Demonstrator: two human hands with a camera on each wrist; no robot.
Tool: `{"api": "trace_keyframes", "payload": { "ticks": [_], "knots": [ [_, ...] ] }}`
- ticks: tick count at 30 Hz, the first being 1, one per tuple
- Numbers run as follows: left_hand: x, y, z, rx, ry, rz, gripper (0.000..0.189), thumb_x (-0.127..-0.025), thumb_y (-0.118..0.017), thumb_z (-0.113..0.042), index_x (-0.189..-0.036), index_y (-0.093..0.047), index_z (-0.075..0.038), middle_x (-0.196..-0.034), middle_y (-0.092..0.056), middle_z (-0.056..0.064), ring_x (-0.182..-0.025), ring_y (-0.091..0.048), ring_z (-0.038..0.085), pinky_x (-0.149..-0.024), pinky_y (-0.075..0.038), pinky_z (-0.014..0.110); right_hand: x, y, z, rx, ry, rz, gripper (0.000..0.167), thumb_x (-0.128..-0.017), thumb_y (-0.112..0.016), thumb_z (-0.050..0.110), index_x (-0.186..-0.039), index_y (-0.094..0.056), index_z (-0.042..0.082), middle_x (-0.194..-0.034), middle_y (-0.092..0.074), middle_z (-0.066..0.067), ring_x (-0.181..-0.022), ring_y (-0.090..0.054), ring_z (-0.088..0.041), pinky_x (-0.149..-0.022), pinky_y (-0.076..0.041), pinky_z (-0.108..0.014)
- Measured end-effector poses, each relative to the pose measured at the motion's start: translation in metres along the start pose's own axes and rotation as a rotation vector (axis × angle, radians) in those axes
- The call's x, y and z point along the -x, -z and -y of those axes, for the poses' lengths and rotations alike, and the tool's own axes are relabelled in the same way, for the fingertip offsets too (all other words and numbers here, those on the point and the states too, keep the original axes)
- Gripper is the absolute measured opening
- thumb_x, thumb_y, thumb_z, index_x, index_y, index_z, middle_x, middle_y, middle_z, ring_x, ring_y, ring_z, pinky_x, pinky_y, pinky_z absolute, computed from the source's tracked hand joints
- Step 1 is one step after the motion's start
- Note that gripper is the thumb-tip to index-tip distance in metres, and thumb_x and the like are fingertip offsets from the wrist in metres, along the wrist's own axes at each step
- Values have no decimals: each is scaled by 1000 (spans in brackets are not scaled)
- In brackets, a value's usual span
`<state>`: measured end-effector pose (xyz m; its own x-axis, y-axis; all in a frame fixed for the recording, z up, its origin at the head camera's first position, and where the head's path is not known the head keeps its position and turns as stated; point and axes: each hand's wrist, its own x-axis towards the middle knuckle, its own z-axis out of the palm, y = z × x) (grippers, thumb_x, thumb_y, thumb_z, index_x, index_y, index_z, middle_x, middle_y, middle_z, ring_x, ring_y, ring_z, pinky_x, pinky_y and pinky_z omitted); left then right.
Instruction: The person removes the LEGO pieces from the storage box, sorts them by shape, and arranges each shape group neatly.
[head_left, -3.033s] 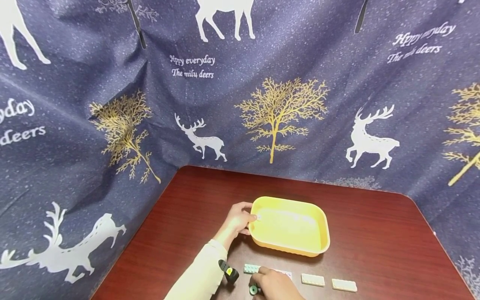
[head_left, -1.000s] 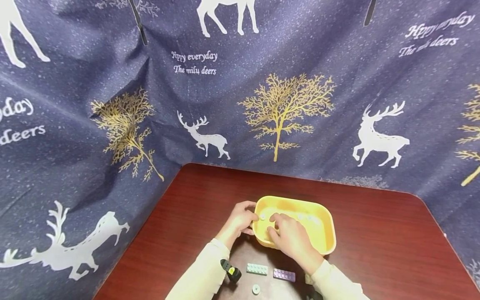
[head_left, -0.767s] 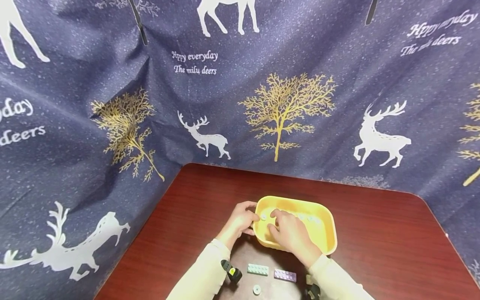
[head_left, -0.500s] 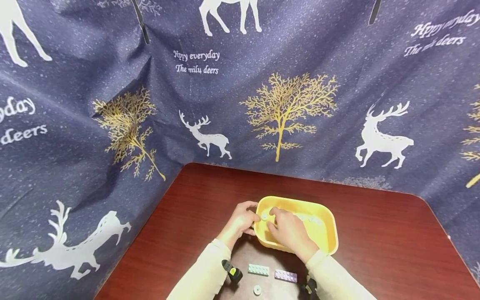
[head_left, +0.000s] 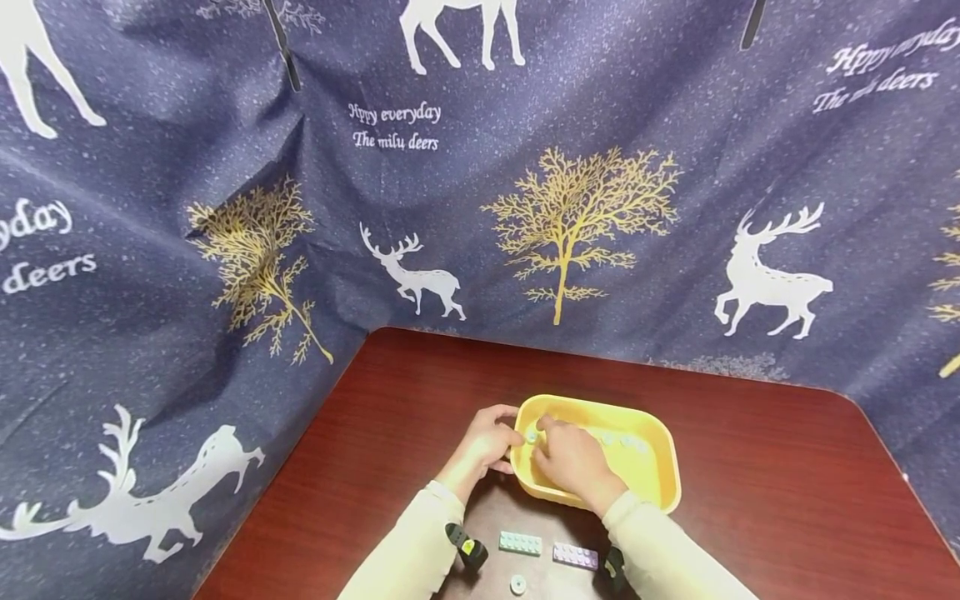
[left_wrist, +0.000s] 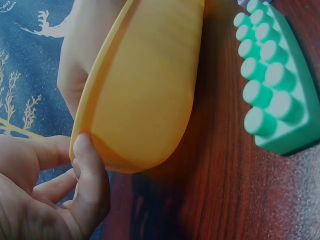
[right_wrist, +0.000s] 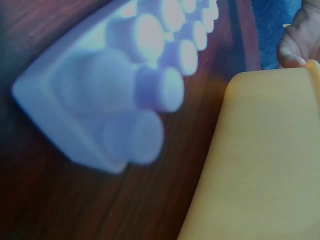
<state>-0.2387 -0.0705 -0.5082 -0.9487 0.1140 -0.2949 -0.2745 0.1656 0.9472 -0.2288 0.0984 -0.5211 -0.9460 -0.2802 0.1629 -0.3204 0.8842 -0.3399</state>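
A yellow plastic tub (head_left: 652, 475) stands on the table. My left hand (head_left: 483, 442) grips its left end, thumb over the rim; the left wrist view shows the thumb (left_wrist: 89, 165) pressed against the wall. My right hand (head_left: 572, 454) reaches down inside, index finger and thumb bent and apart near the left end. Its other fingers are hidden, so I cannot tell whether it holds anything. A small round pale piece (head_left: 531, 437) lies by the left thumb, with several more small pale pieces (head_left: 626, 440) towards the right end.
In front of the tub lie a mint-green studded toy brick (head_left: 521, 543) and a purple one (head_left: 575, 556). A pale ring-shaped piece (head_left: 517, 584) lies nearer me. Behind the dark red table (head_left: 757, 450) hangs a blue deer-print cloth (head_left: 450, 192).
My right hand has left the bricks and the round green piece on the table and moved forward into the tub, barely shifting in the last second. The left hand keeps its grip.
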Motion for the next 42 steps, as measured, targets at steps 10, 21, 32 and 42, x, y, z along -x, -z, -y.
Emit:
{"api": "trace_keyframes", "payload": {
  "ticks": [10,21,32,42],
  "knots": [
    [3,0,-2,-13,-13,-8,56,-78,-67,7,-133,-64,-6,-84,-66,10,-65,-68,27,-41,-57,29,-11,-4,6,20,-11,11,28,-85,-75,24,-107,-66,8,-85,-71,-9,-71,-68,-32,-56,-56,-46],
    [4,-3,1,-13,-23,-8,56,-78,-66,6,-132,-65,-7,-84,-66,11,-63,-67,25,-41,-57,29,-14,-9,5,38,-13,18,19,-81,-77,21,-88,-61,14,-74,-64,-6,-66,-66,-31,-52,-54,-46],
    [7,-3,-2,-9,-16,-10,56,-79,-67,6,-133,-64,-7,-85,-68,12,-66,-70,29,-40,-56,28,-13,-6,4,32,4,4,16,-81,-74,17,-78,-59,16,-67,-57,1,-60,-55,-19,-50,-49,-38],
    [7,-1,-3,-14,-20,-15,55,-80,-67,7,-134,-63,-6,-85,-66,12,-67,-71,30,-41,-57,28,-7,4,2,5,8,-34,10,-80,-75,18,-88,-70,15,-79,-68,-1,-66,-63,-20,-54,-54,-39]
  ]
}}
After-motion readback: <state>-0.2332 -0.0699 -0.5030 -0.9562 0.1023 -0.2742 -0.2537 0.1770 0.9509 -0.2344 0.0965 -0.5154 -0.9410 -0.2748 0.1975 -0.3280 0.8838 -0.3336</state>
